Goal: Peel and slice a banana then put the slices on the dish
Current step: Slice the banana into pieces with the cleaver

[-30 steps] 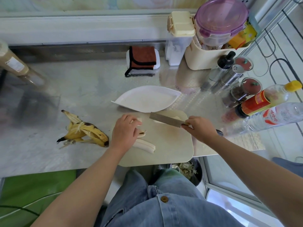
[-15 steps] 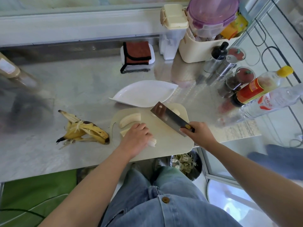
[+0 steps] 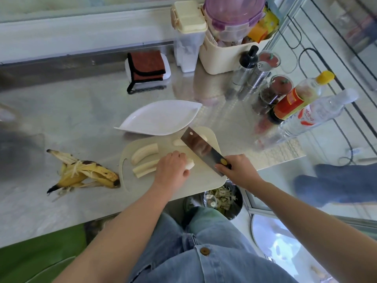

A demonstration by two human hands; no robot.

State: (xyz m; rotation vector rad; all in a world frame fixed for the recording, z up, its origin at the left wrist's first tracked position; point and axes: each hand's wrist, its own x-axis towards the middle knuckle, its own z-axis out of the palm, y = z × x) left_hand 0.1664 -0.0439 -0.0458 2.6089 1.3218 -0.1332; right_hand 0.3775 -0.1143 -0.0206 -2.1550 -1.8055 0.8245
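**Stock list, largest first. Risk, then mat'l/shape.**

1. Bench (image 3: 71, 111). Risk: slick top, so the board may skate under cutting pressure. Steel sheet, glossy, flat.
2. Cutting board (image 3: 200, 181). Risk: near-right corner sits at the bench edge and could tip if leaned on. Pale plastic, matte, rounded rectangle w/ slot handle at left end.
3. Dish (image 3: 161, 117). Risk: looks shallow and light, so slices may slide off or the blade tip may nudge it. White, smooth, leaf-shaped w/ pointed ends. No slices on it yet; lies just beyond the board's far edge.
4. Peel (image 3: 85, 174). Low risk. Yellow w/ black spotting, stringy, splayed on the bench left of the board.
5. Left grip (image 3: 172, 170). Risk: knuckles close to the blade, a cut if the fruit squirms. Fingers curled over the banana strip, pinning it to the board.
6. Right grip (image 3: 236, 170). Risk: hold sits at the handle's end, so less control. Clenched round the cleaver handle.
7. Cleaver (image 3: 199, 147). Blade tilted, flat side showing; contact w/ board can't be told. Dark steel, rectangular, hole near far corner.
8. Banana strip (image 3: 145, 167). Risk: soft, slippery, may mash or roll. Cream, curved, cut face flat. Another piece (image 3: 144, 153) lies beside it, small bits (image 3: 178, 142) by the blade.
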